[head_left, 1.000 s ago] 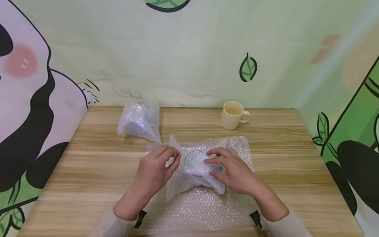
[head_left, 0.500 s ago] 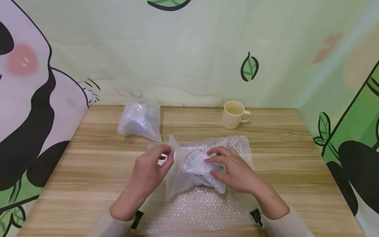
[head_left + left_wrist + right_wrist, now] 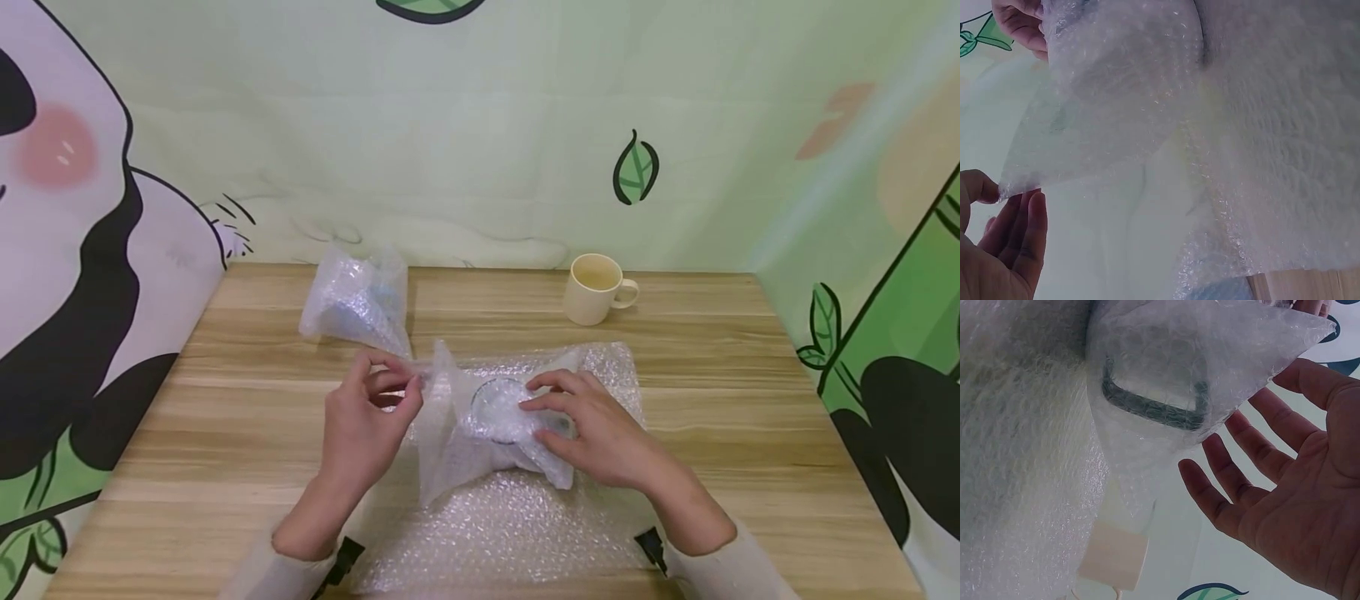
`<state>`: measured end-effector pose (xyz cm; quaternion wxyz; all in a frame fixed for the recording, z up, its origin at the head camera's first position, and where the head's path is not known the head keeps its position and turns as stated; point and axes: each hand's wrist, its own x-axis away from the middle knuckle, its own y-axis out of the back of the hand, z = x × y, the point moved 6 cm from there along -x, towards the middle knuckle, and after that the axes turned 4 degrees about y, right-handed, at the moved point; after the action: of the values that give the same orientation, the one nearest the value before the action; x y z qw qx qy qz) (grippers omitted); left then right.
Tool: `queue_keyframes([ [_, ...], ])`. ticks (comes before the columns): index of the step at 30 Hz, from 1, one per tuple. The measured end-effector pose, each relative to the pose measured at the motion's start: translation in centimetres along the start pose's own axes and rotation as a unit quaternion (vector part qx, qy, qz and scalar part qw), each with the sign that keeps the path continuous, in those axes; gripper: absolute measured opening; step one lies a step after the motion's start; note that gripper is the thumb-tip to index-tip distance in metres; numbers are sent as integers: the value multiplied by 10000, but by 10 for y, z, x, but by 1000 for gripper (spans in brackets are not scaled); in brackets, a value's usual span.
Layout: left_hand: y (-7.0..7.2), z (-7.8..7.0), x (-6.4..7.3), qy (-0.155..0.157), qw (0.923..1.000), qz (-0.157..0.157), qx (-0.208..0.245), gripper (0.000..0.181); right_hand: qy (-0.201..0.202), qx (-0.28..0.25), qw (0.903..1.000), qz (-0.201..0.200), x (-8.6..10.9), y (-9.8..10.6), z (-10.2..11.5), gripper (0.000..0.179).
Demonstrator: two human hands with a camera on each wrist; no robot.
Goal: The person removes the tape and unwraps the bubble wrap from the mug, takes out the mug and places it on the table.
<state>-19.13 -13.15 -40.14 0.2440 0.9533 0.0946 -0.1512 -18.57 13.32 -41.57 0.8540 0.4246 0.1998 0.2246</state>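
A mug point(image 3: 497, 408) with a dark rim stands in bubble wrap at the table's middle. Its dark handle point(image 3: 1154, 412) shows through the film in the right wrist view. My left hand point(image 3: 366, 421) pinches the far-left corner of a bubble wrap flap point(image 3: 1085, 147), which stretches from the mug to thumb and fingertips. On the mug's right, my right hand point(image 3: 596, 429) spreads its fingers point(image 3: 1235, 440), their tips touching the wrap near the rim. Under the mug lies a larger bubble wrap sheet point(image 3: 517, 533).
A cream mug point(image 3: 592, 290) stands at the back right of the wooden table point(image 3: 247, 417), its handle to the right. Back left, a bubble-wrapped bundle point(image 3: 356, 300) holds something bluish. Behind the table hangs a printed backdrop point(image 3: 480, 167).
My left hand has moved to the left, away from the mug, and now pulls a wrap corner outward. My right hand stays beside the mug.
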Motion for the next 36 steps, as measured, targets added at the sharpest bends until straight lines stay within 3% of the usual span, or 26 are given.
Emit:
queue_keyframes([
  [4,1,2,0,78,9999,76,42,32,-17,1,10000,12,0,0,0,30],
  [11,5,5,3,-370,9989,26,-299,56,-16,-22,10000,47,0,-1,0,30],
  [19,17,10,4,-1072,9925,56,-583,67,34,8,10000,47,0,-1,0,30],
  [26,26,19,5,-668,9960,26,-586,76,30,-31,10000,47,0,0,0,30],
  [36,20,19,5,-393,9978,423,-313,86,37,-95,9999,57,1,-1,-1,30],
])
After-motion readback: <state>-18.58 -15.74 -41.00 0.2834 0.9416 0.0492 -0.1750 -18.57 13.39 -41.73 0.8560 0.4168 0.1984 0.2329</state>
